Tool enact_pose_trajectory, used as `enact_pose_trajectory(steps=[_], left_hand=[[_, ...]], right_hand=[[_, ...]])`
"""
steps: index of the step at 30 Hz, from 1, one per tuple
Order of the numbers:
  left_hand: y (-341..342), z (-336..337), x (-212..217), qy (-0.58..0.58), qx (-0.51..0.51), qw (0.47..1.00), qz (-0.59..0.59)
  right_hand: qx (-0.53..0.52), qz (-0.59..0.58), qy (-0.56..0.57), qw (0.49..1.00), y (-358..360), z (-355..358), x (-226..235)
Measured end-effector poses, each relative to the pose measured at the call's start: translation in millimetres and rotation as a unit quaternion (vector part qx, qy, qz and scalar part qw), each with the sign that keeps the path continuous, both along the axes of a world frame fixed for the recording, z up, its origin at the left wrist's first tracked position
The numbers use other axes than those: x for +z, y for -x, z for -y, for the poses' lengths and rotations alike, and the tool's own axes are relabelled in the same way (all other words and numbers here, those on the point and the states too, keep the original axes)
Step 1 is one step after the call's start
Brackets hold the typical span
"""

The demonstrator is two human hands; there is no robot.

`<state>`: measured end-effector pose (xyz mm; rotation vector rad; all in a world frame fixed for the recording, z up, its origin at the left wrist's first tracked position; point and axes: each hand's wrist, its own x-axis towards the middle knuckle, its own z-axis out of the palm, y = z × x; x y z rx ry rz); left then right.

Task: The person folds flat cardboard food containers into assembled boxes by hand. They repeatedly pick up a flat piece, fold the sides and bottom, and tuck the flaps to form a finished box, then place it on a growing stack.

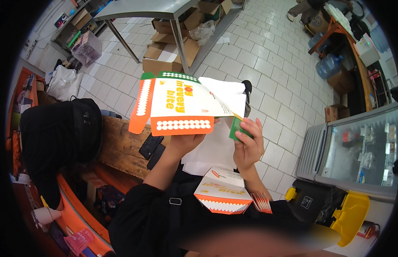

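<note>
I hold a flat white cardboard box blank (pixel 181 105) with orange and green edges up in front of me. My left hand (pixel 184 142) grips it from underneath at its lower orange edge. My right hand (pixel 247 145) pinches its green flap at the right corner. A folded box of the same kind (pixel 222 190) rests on my lap, with a thin stack of flat blanks (pixel 262 202) beside it on the right.
A wooden bench (pixel 122 147) at left carries a black bag (pixel 62 132) and dark phones (pixel 152 150). Beyond are a metal table (pixel 143 8) over cardboard boxes (pixel 164 51), a glass-door fridge (pixel 361 150), a yellow and black bin (pixel 336 210), water jugs (pixel 329 66) and a tiled floor (pixel 267 60).
</note>
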<state>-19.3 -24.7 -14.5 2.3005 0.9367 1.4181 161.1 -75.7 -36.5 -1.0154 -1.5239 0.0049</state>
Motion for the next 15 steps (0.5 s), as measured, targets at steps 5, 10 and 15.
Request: enact_pose_trajectory(steps=[5, 10, 15], left_hand=[[-11.9, 11.4, -17.0, -0.004, 0.046, 0.991, -0.126], [-23.9, 33.6, -12.4, 0.146, 0.013, 0.982, -0.123], [-31.7, 35.3, -7.5, 0.171, 0.005, 0.980, -0.100]], right_hand=[[0.003, -0.064, 0.003, 0.998, -0.9, 2.6, -0.7], [0.051, -0.190, 0.058, 0.979, 3.6, 2.6, -0.4], [0.094, -0.314, 0.112, 0.938, 5.6, 4.9, 0.7]])
